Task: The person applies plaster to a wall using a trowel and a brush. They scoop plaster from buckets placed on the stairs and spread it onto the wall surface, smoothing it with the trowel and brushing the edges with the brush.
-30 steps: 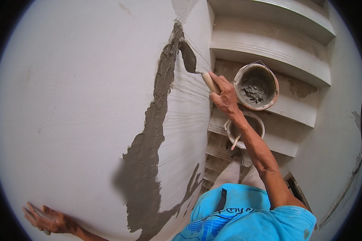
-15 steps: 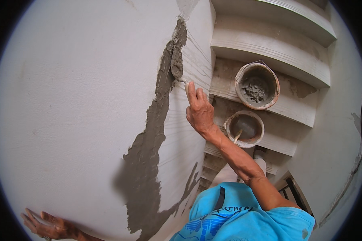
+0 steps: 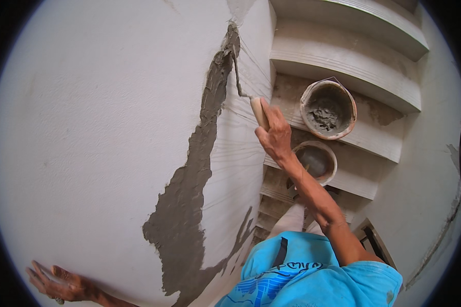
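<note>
My right hand is closed round the pale handle of a trowel. The trowel's narrow blade shows edge-on, its tip by the upper part of a wet grey mortar patch. That patch runs down the white wall in a ragged band, narrow at the top and broad lower down. At the lower left, my left hand rests against the wall with its fingers spread. A ring-like object shows at that hand's lower edge.
Right of the wall, pale stairs climb away. One step holds a bucket with grey mortar inside. Nearer, a second bucket holds greyish liquid, partly behind my right forearm. A second wall bounds the stairs on the right.
My right hand has shifted right and slightly down, and the trowel has turned from flat on the mortar to edge-on. The left hand stays at the wall.
</note>
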